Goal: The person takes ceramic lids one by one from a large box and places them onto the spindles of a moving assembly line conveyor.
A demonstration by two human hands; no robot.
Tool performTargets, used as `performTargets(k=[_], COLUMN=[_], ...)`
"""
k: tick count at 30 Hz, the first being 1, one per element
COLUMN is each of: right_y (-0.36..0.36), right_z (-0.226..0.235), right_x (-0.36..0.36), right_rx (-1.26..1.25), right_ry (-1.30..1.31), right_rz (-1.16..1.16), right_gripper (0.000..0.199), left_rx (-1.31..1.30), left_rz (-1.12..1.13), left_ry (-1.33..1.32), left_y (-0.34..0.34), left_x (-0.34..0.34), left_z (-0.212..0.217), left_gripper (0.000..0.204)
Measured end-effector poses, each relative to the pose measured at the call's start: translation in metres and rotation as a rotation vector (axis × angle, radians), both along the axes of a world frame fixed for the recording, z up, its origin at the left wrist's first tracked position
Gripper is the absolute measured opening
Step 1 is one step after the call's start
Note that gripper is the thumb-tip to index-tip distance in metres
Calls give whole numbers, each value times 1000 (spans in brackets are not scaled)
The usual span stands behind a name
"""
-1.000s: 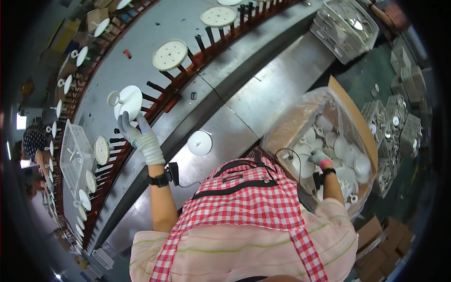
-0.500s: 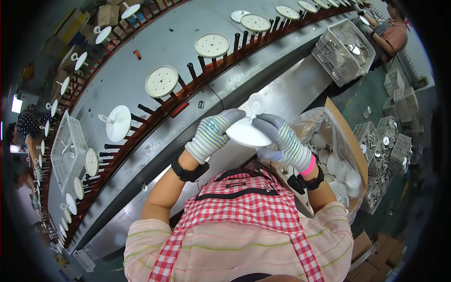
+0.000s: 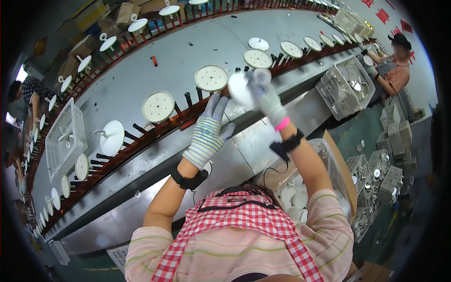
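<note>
My right hand (image 3: 268, 99), in a grey knit glove, holds a white round lamp part (image 3: 240, 88) up at the red rail of pegs on the conveyor (image 3: 188, 113). Open and empty, my left hand (image 3: 208, 133) in a striped glove hovers just below that rail, fingers spread. Round white perforated discs (image 3: 210, 77) sit on the pegs on either side, one (image 3: 158, 106) to the left and one (image 3: 257, 58) to the right. A white part with a stem (image 3: 111, 137) rests on pegs further left.
A cardboard box lined with plastic (image 3: 329, 169) holds several white parts at my right. White wire baskets stand on the belt (image 3: 66, 138) and at the right (image 3: 345, 87). Another person (image 3: 392, 70) works at the far right; a third (image 3: 28, 91) at the far left.
Both hands held the white part together near my chest; now my right hand has lifted it up to the rail and my left hand has let go.
</note>
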State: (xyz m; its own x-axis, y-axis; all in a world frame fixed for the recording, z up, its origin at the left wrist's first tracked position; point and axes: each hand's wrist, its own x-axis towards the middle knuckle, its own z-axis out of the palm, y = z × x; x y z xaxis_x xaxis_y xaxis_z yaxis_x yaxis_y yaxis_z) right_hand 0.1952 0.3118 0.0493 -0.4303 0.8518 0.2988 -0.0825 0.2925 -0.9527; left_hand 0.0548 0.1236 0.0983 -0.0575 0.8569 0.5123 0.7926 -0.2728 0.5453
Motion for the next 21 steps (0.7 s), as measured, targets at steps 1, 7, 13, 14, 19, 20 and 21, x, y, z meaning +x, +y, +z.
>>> performTargets(k=[1, 7, 13, 14, 19, 20, 21], right_y=[12, 131, 60, 51, 27, 27, 32], right_z=[25, -1, 21, 18, -1, -9, -17], right_x=[-17, -27, -77, -78, -88, -92, -100], right_rx=[18, 422, 688, 758, 796, 638, 478], right_ry=[42, -718, -914, -864, -665, -589, -507], right_rz=[-91, -380, -388, -380, -174, -153, -140], right_gripper=[36, 47, 50, 49, 39, 38, 37], left_rx=[13, -113, 80, 95, -631, -656, -642], left_rz=[43, -13, 166, 149, 448, 429, 460], left_ry=[-17, -86, -156, 236, -728, -721, -604], left_y=[-7, -8, 66, 90, 182, 178, 171], left_x=[-5, -13, -26, -39, -106, -105, -102], left_z=[-3, -15, -8, -11, -38, -35, -18], left_gripper=[62, 48, 37, 39, 58, 58, 60])
